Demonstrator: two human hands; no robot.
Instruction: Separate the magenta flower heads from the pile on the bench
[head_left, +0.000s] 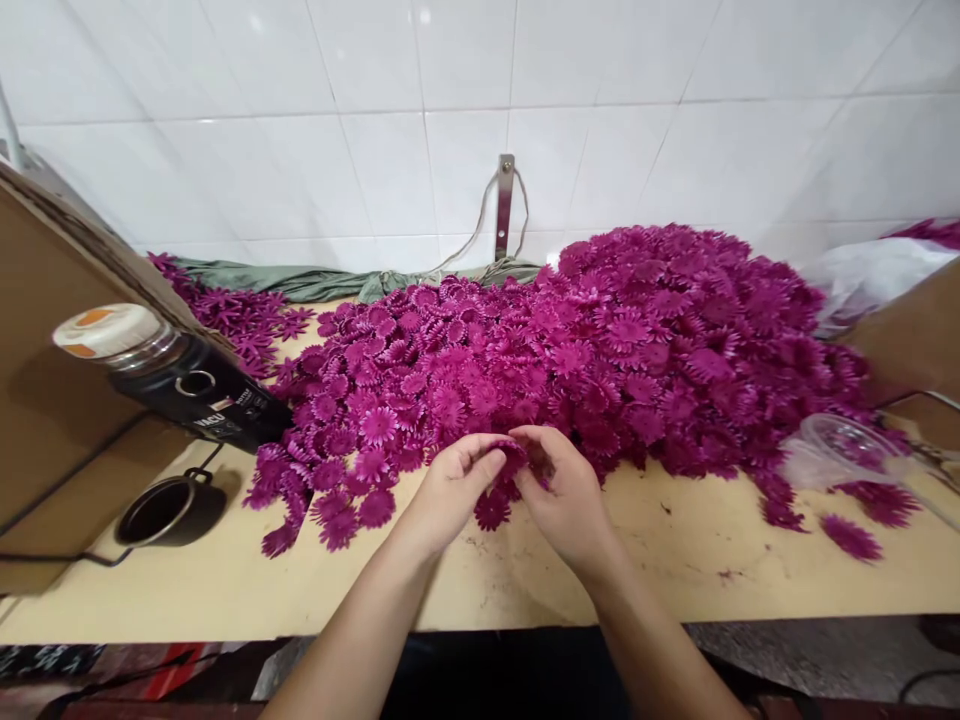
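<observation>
My left hand [466, 482] and my right hand [556, 488] meet at the front edge of a large heap of magenta artificial flower heads [480, 375]. Between them is one magenta flower head [510, 455], pinched by the thumb and fingers of both hands. Its petals are partly covered by my fingers. Just below my hands another loose flower head [492, 510] lies on the tabletop. The heap rises higher on the right, behind my right hand.
A black vacuum flask [199, 385] with a white lid leans at left, near a dark mug [176, 510]. Cardboard [67, 380] stands beside them. At right, a clear plastic cup [836, 450] lies among flowers. Green cloth [300, 281] runs along the tiled wall [375, 180].
</observation>
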